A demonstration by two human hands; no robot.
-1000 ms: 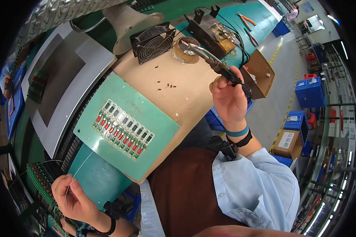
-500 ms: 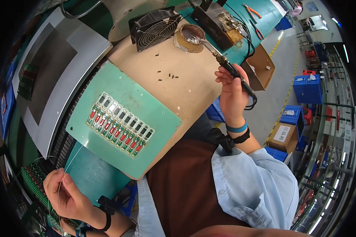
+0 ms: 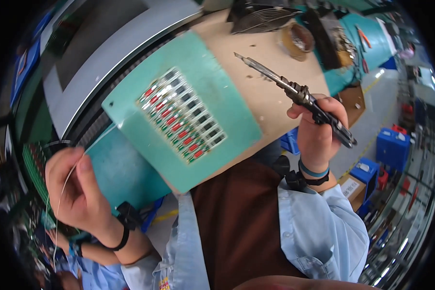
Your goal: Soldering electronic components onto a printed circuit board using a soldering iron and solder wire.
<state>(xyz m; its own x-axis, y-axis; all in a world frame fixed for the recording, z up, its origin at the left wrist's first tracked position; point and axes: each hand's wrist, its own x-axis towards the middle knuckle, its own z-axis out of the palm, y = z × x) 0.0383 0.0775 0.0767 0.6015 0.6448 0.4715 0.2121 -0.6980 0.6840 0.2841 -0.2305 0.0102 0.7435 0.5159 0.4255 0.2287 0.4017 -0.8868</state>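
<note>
My left hand [image 3: 77, 188] pinches a thin strand of solder wire [image 3: 103, 137] between thumb and forefinger. The strand's far end reaches the lower left edge of a green board [image 3: 232, 121]; its tail hangs down beside my wrist. My right hand [image 3: 322, 126] is closed round a soldering iron [image 3: 294, 89], whose tip points up and left above the tan work surface. Lying on the green board is a slanted row of small circuit boards [image 3: 182, 118] with red parts and dark rectangular parts. The iron's tip is apart from them.
A round tan pot [image 3: 297, 41] stands at the back beside a black fan [image 3: 263, 19]. A grey metal-framed conveyor [image 3: 111, 53] runs along the left. Orange-handled pliers [image 3: 364, 37] lie far right. Another person's arm [image 3: 94, 253] shows at lower left; blue bins [image 3: 390, 147] stand right.
The soldering iron has come away from the round pot, nearer to me, with its tip now over the tan surface. My left hand keeps its pinch on the wire. The whole view has shifted.
</note>
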